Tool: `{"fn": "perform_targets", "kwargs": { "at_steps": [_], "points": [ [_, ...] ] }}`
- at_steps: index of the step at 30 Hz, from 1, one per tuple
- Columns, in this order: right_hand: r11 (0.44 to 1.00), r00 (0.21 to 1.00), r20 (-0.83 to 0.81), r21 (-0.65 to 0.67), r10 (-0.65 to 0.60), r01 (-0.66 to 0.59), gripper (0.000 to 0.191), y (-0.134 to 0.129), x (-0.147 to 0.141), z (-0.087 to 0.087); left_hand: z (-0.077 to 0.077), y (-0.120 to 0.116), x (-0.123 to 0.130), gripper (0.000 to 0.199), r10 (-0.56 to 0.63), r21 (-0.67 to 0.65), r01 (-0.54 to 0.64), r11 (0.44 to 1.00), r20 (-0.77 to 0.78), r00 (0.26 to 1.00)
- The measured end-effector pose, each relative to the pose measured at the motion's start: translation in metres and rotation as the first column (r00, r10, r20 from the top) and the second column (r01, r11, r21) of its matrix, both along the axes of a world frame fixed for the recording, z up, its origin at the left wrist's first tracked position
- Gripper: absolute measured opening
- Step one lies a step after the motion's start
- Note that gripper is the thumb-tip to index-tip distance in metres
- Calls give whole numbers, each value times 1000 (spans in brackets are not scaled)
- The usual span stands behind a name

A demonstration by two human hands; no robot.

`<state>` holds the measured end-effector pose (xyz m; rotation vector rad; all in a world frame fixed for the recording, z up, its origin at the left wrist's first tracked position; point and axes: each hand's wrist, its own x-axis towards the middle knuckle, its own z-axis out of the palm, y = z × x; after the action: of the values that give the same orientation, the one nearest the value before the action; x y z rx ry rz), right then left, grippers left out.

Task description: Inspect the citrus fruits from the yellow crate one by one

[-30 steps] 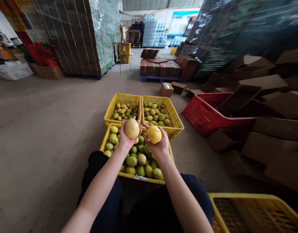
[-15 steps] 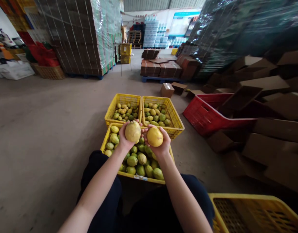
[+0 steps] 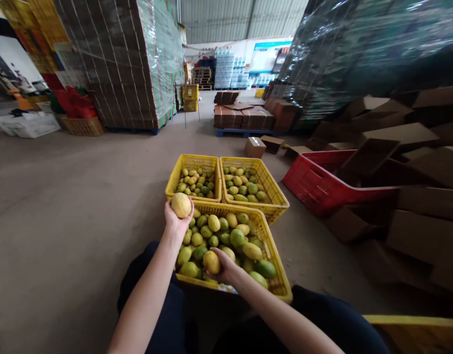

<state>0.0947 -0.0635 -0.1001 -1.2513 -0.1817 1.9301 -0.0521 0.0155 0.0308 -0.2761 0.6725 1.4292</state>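
My left hand (image 3: 178, 222) holds a pale yellow fruit (image 3: 181, 205) up at the left rear corner of the near yellow crate (image 3: 281, 270). Lower down, over the front part of that crate, my right hand (image 3: 225, 268) has its fingers around another yellow fruit (image 3: 212, 262). Green and yellow fruits (image 3: 237, 238) fill the near crate. Behind it stand two more yellow crates side by side, the left one (image 3: 169, 184) and the right one (image 3: 276, 204), both with smaller-looking fruits inside.
A red crate (image 3: 315, 184) with cardboard in it stands at the right, among piled cardboard boxes (image 3: 421, 228). Part of another yellow crate (image 3: 414, 322) shows at the lower right. Wrapped pallet stacks (image 3: 116, 64) and flattened cartons (image 3: 244, 119) are farther back.
My hands have moved apart: the left went left, the right came down and nearer over the near crate. Each still holds its fruit. The view has tilted up slightly, showing more of the near crate.
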Motion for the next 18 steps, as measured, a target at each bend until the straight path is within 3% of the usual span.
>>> {"fn": "perform_targets", "kwargs": {
  "at_steps": [2, 4, 6, 8, 10, 13, 15, 18],
  "points": [
    [999, 999, -19, 26, -34, 34, 22, 16, 7, 20, 1, -1, -9, 26, 16, 11, -16, 1000, 2, 1000],
    [975, 988, -102, 176, -120, 136, 19, 37, 18, 48, 1, -2, -15, 25, 21, 22, -21, 1000, 9, 1000],
    [911, 965, -195, 340, -175, 234, 15, 54, 31, 75, 0, -4, -20, 25, 24, 17, -24, 1000, 9, 1000],
    [859, 967, -184, 451, -177, 243, 11, 61, 40, 91, -2, -5, -24, 24, 23, -1, -23, 1000, 6, 1000],
    [866, 990, -96, 481, -104, 138, 22, 58, 41, 95, -4, -7, -28, 24, 19, -7, -19, 1000, 2, 1000],
    [862, 993, 85, 494, 85, -116, 29, 44, 29, 87, -8, -9, -34, 26, 8, -3, -8, 1000, -20, 1000],
    [795, 947, 212, 518, 240, -317, 29, 35, 17, 81, -10, -10, -37, 27, 3, -13, -3, 1000, -43, 999],
    [612, 808, 404, 528, 428, -588, 24, 26, 3, 78, -11, -15, -39, 29, -2, -31, 0, 1000, -76, 997]
  ]
}}
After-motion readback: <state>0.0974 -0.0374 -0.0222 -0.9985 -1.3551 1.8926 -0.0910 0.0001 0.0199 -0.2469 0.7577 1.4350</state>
